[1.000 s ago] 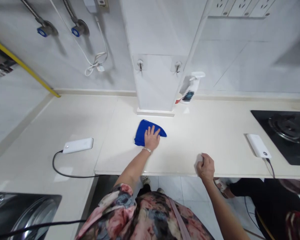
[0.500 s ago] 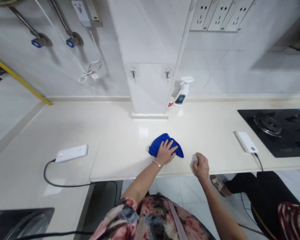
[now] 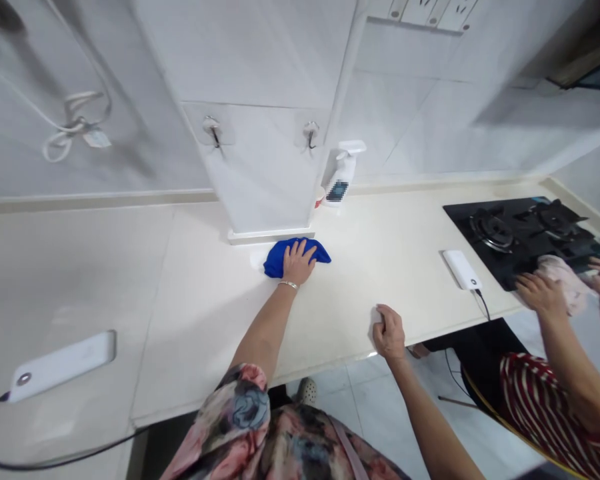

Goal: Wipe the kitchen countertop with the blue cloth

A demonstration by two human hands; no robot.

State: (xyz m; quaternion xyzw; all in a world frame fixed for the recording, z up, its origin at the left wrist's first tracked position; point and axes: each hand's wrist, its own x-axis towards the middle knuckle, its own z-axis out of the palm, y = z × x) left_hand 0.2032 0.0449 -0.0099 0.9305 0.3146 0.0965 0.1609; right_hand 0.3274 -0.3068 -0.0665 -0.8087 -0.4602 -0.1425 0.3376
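My left hand [image 3: 297, 261] presses flat on a blue cloth [image 3: 275, 260], fingers spread over it, on the cream countertop [image 3: 380, 267] just in front of the white tiled column [image 3: 260, 173]. My right hand [image 3: 390, 331] rests near the counter's front edge, fingers curled over a small white object [image 3: 377, 315] that is mostly hidden. The two hands are well apart.
A white spray bottle [image 3: 341, 175] and a small cup [image 3: 320, 197] stand beside the column. White power banks lie at right [image 3: 461, 269] and at near left [image 3: 63, 365], both with cables. At the black gas hob [image 3: 520, 233], another person's hands [image 3: 543, 293] hold a pink cloth [image 3: 563, 277].
My left hand slid the blue cloth toward the front edge, then back up to the column's base. My right hand stayed put. Another person's hands came into view at the hob.
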